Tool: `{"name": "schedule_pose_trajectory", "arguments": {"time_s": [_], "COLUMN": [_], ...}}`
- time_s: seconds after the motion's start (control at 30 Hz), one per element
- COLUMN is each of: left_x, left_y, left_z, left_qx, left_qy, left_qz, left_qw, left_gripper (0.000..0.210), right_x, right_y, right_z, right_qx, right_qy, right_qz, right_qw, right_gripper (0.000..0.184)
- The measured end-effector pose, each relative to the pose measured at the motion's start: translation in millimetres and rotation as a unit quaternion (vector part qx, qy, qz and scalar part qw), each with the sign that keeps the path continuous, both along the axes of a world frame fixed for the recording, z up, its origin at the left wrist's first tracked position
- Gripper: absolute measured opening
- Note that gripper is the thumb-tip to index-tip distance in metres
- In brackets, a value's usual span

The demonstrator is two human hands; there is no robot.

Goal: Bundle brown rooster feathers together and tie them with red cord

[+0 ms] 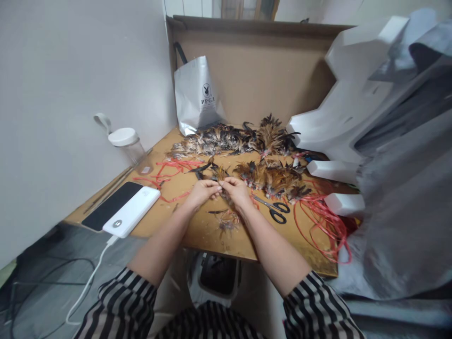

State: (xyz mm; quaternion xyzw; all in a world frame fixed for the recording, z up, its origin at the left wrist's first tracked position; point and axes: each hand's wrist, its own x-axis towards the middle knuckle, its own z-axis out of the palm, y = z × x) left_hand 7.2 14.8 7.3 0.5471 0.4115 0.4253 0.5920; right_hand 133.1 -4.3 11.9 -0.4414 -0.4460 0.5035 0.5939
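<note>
Above the table, my left hand and my right hand meet fingertip to fingertip. Both are closed in a pinch on a small bunch of brown feathers, whose tips stick up beyond the fingers. Just past my left hand lie some loose dark feathers. Tied-looking brown and black feather bunches sit beyond my right hand. Scissors with black handles rest to its right. Below the hands, loose feather scraps and fluff are scattered on the wooden table.
Farther back lies a long row of feathers before a silver bag. Red plastic string tangles at the right; more red strips lie left. A phone, white power bank and lidded jar stand left. White foam borders the right.
</note>
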Motion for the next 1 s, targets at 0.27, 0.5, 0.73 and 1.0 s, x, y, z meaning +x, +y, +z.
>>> {"name": "schedule_pose_trajectory", "arguments": {"time_s": [0.27,0.5,0.73,1.0], "left_x": [-12,-20,-19,-20], "left_y": [5,5,5,3], "left_z": [-7.8,-7.0,-7.2,-2.8], "left_qx": [-0.078,-0.106,-0.109,-0.11], "left_qy": [-0.141,-0.217,-0.218,-0.242], "left_qz": [0.056,0.059,0.055,0.039], "left_qw": [0.985,0.969,0.968,0.963], "left_gripper": [0.022,0.023,0.021,0.018], "right_x": [25,24,20,28], "right_y": [7,-11,-12,-4], "right_z": [1.1,6.3,4.9,4.3], "right_qx": [0.025,0.039,0.044,-0.05], "right_qy": [-0.211,-0.555,-0.539,-0.178], "right_qz": [-0.031,-0.006,-0.012,0.022], "right_qw": [0.977,0.831,0.841,0.983], "right_gripper": [0.023,0.014,0.011,0.019]}}
